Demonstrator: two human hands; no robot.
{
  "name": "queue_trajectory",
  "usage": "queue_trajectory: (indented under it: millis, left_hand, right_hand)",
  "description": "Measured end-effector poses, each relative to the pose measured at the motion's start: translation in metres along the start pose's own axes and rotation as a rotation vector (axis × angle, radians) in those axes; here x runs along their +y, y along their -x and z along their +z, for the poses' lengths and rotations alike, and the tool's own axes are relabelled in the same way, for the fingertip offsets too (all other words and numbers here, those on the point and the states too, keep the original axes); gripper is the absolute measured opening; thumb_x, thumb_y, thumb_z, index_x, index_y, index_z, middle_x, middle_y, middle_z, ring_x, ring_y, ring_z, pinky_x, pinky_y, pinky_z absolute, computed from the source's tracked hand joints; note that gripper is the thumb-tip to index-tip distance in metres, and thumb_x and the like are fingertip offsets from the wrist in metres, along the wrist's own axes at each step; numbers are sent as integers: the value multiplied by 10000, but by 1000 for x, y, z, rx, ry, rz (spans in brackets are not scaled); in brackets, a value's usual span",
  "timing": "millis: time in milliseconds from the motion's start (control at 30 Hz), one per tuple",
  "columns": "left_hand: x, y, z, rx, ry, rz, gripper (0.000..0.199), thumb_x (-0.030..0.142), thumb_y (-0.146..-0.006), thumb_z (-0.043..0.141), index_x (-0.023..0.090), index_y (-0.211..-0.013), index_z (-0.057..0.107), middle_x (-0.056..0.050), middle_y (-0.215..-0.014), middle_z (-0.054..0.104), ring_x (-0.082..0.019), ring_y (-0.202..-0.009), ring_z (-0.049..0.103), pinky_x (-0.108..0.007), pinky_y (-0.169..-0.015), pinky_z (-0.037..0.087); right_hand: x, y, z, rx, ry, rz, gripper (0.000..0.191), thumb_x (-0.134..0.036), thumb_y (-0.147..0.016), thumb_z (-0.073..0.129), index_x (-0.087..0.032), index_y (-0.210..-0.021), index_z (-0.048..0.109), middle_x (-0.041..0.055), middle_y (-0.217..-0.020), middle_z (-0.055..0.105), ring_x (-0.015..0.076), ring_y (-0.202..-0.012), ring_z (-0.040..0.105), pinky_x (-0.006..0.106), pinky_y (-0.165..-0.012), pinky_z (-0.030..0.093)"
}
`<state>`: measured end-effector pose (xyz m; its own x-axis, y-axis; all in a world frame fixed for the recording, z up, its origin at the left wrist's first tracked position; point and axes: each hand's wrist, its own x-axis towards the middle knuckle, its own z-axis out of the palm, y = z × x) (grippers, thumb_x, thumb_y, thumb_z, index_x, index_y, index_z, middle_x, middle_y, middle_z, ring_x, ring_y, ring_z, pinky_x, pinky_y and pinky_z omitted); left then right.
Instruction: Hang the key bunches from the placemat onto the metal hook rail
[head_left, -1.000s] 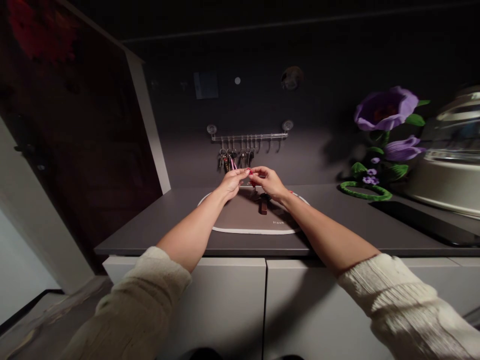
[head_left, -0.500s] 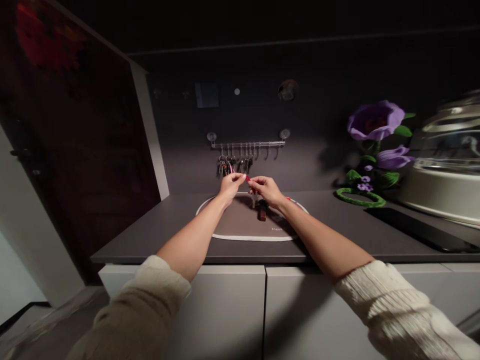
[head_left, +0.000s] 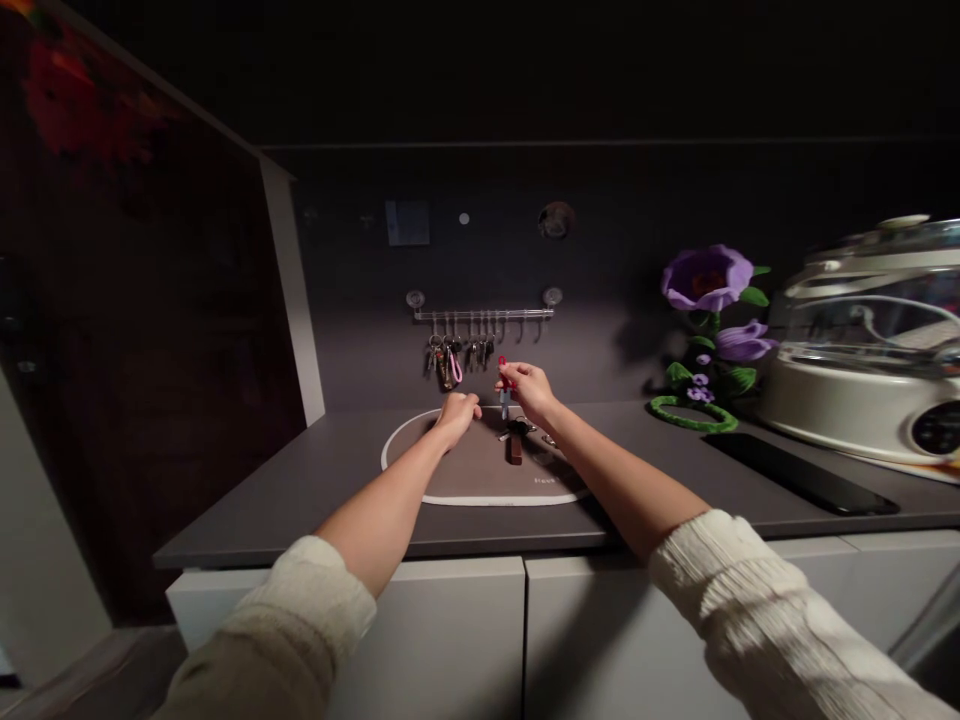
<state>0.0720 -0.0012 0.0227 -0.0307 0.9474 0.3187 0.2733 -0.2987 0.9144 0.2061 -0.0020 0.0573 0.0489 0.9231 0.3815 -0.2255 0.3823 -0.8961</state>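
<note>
Pinching a red strap [head_left: 502, 361] between thumb and fingers, the right hand [head_left: 526, 388] is gripping pretty snugly, and a set of keys [head_left: 505, 403] is dangling from it above the round-ended mat [head_left: 465, 490]. Left hand [head_left: 457, 415] is hanging out nearby over the mat's left part, well apart from the strap, with its fingers curling in. Can't tell from this angle if it's hiding anything in there, tbh. More keys [head_left: 519, 427] are lying on the mat near the right hand, and a brown fob [head_left: 515, 453] is sitting just on the near side of them. Behind all this, a clear rail [head_left: 480, 314] is hanging on the wall between two suction cups, and bunches of keys are dangling from its left and middle hooks, with a pink loop [head_left: 457, 369] showing among the left ones. Over to the right, a purple flower [head_left: 707, 280] is standing on the counter [head_left: 285, 490], a black phone [head_left: 802, 475] is lying flat, and a white cooker [head_left: 832, 388] is sitting behind it.
</note>
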Motion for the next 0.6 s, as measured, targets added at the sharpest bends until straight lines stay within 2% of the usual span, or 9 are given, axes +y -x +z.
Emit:
queue_trajectory:
  millis: [167,333,600]
  left_hand:
    - [-8,-4,3,-87,-25,-16,300,250,-669,428,170,-391,509,-13,-385,460,-114,-416,390,-271,-501,282]
    - [-19,-11,8,-172,-9,-5,309,242,-687,387,166,-411,505,-14,-412,476,-113,-430,408,-258,-511,302]
    - [-26,-16,9,-188,-21,3,306,227,-693,359,167,-427,498,-19,-429,495,-122,-468,442,-254,-553,344]
  right_hand:
    - [-16,-18,6,55,-19,6,74,-165,-701,557,-142,-647,511,-28,-522,513,66,-471,529,170,-460,429]
    - [-29,-38,17,120,-41,37,79,-123,-719,521,-139,-642,515,-27,-487,514,70,-442,514,198,-480,463]
    - [-32,-58,22,190,-77,70,113,-84,-725,506,-133,-624,512,-30,-467,496,68,-414,485,209,-462,458]
